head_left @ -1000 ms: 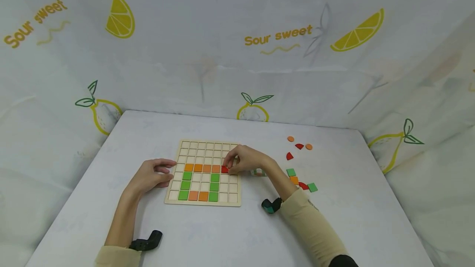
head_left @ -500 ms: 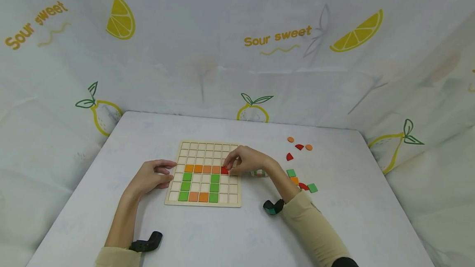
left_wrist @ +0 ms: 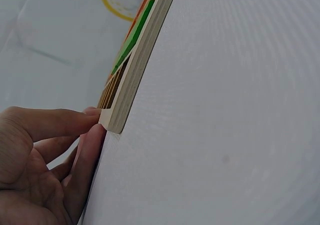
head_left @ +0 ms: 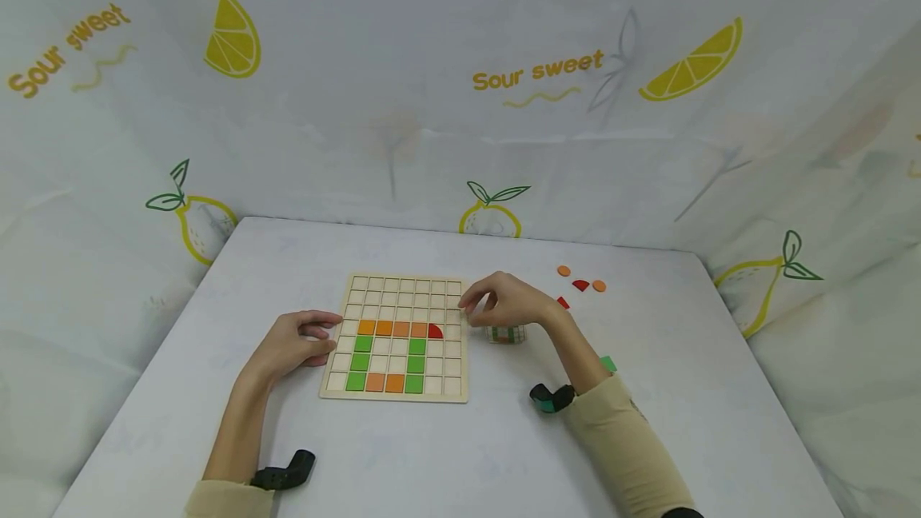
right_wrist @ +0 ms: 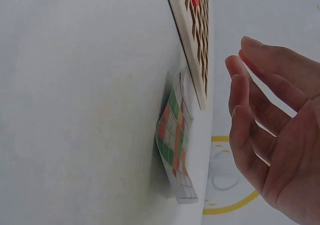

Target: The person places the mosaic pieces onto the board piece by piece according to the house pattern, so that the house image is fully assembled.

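A square wooden grid board (head_left: 392, 398) lies on the table with green, orange and salmon square tiles set in its cells. A red quarter-circle tile (head_left: 435, 332) sits in a cell at the right end of the orange row. My left hand (head_left: 291, 340) rests at the board's left edge, its fingertips touching the rim; the left wrist view has these fingers (left_wrist: 92, 121) against the board's corner. Beyond the board's right side, my right hand (head_left: 507, 300) is raised, fingers loosely bent. In the right wrist view nothing shows between its fingers (right_wrist: 240, 92).
A curled pattern card (right_wrist: 175, 130) with coloured squares lies right of the board, under my right hand. Orange discs (head_left: 599, 285) and red wedges (head_left: 580, 284) lie farther right. A green tile (head_left: 608, 362) shows beside my right forearm, which hides other pieces.
My right hand has let go of the red quarter-circle tile and moved right, off the board. The tile stays in its cell. My left hand has not moved.
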Motion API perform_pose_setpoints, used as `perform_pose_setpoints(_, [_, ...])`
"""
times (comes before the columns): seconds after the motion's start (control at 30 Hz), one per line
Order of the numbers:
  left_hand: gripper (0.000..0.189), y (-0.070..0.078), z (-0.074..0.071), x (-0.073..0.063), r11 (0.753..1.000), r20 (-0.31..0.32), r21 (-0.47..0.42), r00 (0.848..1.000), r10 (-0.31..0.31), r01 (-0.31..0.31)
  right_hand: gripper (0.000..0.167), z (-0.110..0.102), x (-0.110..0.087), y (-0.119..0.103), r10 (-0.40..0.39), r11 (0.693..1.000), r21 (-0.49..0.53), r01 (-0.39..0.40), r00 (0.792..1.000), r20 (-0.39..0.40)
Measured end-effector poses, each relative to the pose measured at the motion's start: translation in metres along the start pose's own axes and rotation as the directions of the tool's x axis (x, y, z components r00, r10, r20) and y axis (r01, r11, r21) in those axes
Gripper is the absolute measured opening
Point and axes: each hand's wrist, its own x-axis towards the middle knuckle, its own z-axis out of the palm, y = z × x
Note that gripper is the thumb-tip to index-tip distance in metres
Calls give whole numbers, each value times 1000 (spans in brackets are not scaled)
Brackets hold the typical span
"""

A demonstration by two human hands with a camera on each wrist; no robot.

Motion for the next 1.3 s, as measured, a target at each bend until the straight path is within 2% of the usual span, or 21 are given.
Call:
perform_pose_setpoints(0.3, [50,1,-2,0,1000,10,-3,1000,9,-9,31,-25,-23,19,-2,1000,-22,0,996,-90])
perform_pose_setpoints(0.47, [51,1,-2,-2,1000,5,0,1000,14,-14,33,-37,-38,29,-8,1000,7,9,991,-132])
perform_pose_setpoints(0.87, [50,-2,-2,1,1000,0,13,1000,20,-20,37,-56,-70,63,151,987,78,-137,967,-207])
perform_pose_setpoints(1.1, [51,-2,-3,1,1000,5,9,1000,20,-20,35,-64,-87,86,214,977,77,-201,945,-246])
perform_pose_setpoints(1.3, [49,-1,-2,1,1000,10,3,1000,15,-15,33,-67,-96,103,257,966,74,-246,935,-246])
